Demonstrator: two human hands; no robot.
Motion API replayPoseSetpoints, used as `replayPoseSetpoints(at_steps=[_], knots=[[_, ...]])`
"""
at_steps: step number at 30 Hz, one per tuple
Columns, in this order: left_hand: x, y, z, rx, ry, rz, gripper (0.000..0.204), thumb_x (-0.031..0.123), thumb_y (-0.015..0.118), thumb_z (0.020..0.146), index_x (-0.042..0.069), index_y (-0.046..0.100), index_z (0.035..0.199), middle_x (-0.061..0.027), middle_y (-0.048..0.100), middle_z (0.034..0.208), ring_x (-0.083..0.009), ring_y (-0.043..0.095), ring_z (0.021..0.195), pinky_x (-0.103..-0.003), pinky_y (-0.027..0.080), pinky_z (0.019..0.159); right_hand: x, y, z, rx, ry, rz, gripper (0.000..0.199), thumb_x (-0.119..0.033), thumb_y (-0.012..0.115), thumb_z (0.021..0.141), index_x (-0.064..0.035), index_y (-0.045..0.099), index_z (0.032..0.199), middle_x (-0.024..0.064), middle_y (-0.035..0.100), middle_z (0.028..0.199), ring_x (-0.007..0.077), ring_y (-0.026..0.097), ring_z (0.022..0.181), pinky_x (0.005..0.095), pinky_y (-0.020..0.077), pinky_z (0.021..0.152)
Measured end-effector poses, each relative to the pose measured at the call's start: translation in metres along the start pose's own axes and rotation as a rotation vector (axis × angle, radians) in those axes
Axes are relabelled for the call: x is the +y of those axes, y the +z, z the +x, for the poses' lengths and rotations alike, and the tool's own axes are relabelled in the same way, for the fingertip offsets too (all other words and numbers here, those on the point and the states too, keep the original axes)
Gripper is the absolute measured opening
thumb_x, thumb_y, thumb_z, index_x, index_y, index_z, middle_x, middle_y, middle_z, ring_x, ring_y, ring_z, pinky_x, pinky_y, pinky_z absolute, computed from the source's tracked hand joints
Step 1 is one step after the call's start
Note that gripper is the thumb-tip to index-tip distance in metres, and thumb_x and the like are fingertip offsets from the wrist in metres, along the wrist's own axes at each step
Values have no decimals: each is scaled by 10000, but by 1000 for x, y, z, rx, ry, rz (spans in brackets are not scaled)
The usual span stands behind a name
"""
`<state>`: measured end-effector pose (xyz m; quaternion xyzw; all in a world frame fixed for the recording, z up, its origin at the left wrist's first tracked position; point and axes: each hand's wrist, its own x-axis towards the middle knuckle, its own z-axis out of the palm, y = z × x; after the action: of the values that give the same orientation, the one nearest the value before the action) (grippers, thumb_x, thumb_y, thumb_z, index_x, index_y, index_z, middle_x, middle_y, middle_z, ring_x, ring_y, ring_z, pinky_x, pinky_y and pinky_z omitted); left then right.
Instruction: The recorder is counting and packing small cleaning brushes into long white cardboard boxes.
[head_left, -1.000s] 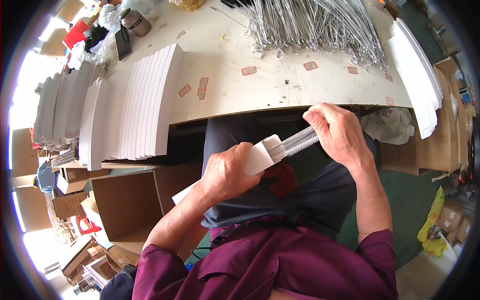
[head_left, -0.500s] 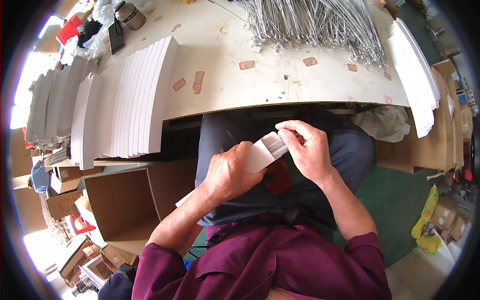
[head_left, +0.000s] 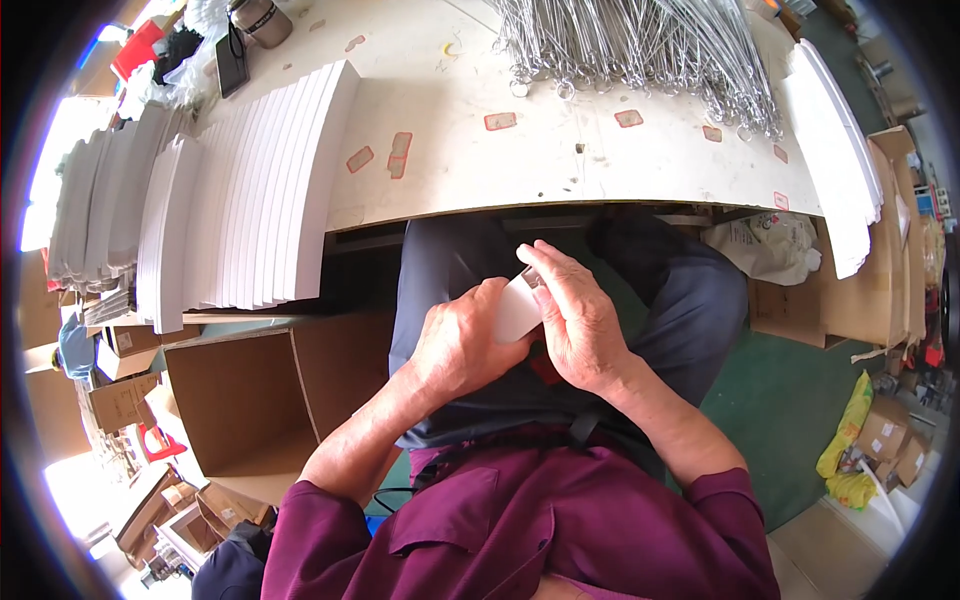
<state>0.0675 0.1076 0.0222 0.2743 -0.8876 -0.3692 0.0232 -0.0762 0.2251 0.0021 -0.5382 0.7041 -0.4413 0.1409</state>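
- The left hand [head_left: 462, 335] is wrapped firmly around a slim, long white cardboard box [head_left: 518, 312], its thumb along the upper side.
- The right hand [head_left: 580, 320] is cupped at the box's far end, its fingers nearly straight and close together, reaching over the opening; whether thumb and fingers pinch anything there, I cannot tell.
- The box slants over the person's lap, below the near edge of the table, its far end pointing up and to the right; the rest of it is hidden by the left hand and forearm.
- A small greyish patch shows at the box's end beside the right fingers, too little to make out.
- The lap is covered by dark blue-grey trousers [head_left: 455, 255], under a maroon short-sleeved shirt [head_left: 480, 530].
- On the off-white, stained table [head_left: 450, 150], a large heap of thin silvery metal rods with ring ends [head_left: 640, 50] lies at the far side, rings toward the person.
- To the left, a tight row of long white cardboard boxes [head_left: 280, 190] juts over the table edge; another white stack [head_left: 835, 160] lies at the right edge.
- Beyond the left row, a flat black phone-like object [head_left: 232, 65] lies near a grey-brown bottle [head_left: 262, 22].
- A large open brown carton [head_left: 240, 400] stands below the table on the left.
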Motion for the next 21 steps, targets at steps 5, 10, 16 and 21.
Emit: replayPoseSetpoints(at_steps=[5,10,16,21], knots=[[-4,0,-2,41,10,-24,534,279,832,785,4,622,1191,-202,732,1027,-383,740,927,-456,610,796,1,0,0,51,8,131,369,-43,628,976,26,594,1337,243,612,1363,402,600,1270,446,495,1070],[-7,1,0,65,10,4,588,266,837,783,9,604,1256,-197,728,1051,-373,738,950,-449,608,817,4,-5,-2,69,-44,47,341,-71,707,940,55,640,1250,248,594,1394,420,602,1269,438,506,1061],[-7,-2,0,104,64,-29,566,239,804,791,2,576,1251,-222,728,1014,-416,728,927,-494,608,799,4,-8,-6,114,71,224,372,-86,720,943,39,647,1286,263,588,1406,412,617,1260,430,508,1055],[-8,-4,1,104,18,-47,591,232,818,782,18,574,1276,-212,729,1057,-398,730,963,-481,609,812,-1,-10,-6,39,-38,46,376,-125,747,927,55,661,1246,261,613,1347,391,648,1173,434,526,1005]])
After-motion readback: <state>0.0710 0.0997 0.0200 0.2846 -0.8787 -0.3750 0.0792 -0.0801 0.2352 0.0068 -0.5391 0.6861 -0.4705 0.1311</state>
